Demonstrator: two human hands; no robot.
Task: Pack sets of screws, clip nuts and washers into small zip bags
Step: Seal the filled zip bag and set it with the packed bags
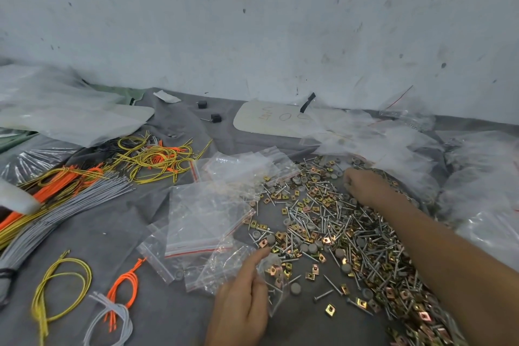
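Where your left fingers [259, 257] curl, they pinch the mouth of a small zip bag [278, 298]. It sits at the near edge of the pile and already has a few clip nuts [273, 270] inside. Your left hand [241, 303] sits low in the middle of the view. Your right fingers [348, 181] are bent down into the far side of the pile among the grey washers [334, 174]; I cannot tell whether they have hold of anything. Your right hand [365, 187] reaches there with the forearm stretched over the heap. Screws [317, 211], more clip nuts and washers lie mixed on the grey surface [112, 247] beneath it. Empty zip bags [202, 213] lie just left of the pile. Bundles of orange, yellow and grey wire [56, 191] lie further left.
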